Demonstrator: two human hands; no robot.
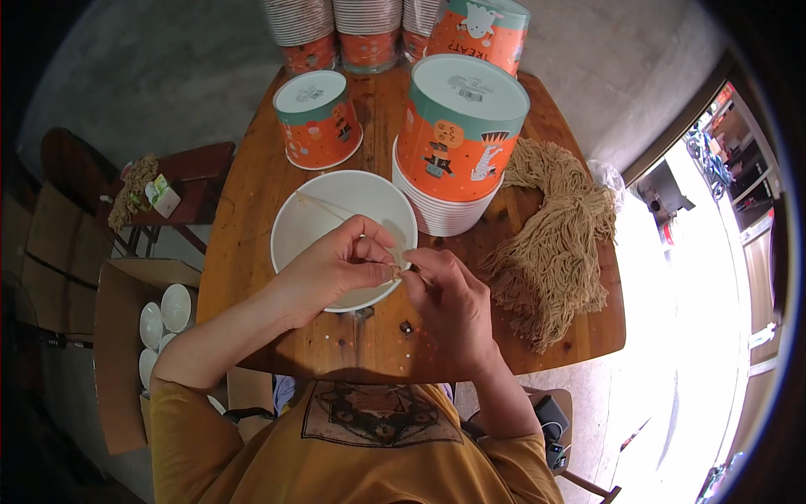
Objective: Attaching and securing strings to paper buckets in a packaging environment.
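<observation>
Pinch grip, nearly closed: left hand (346, 265) and right hand (451, 298) meet fingertip to fingertip on thin pale cord (323, 203); exact hold of each finger hidden. Cord stretches over open white tub (304, 227) on wooden table (239, 252). Upturned orange tub (457, 155) behind, tan yarn bundle (558, 244) at right, near right hand.
</observation>
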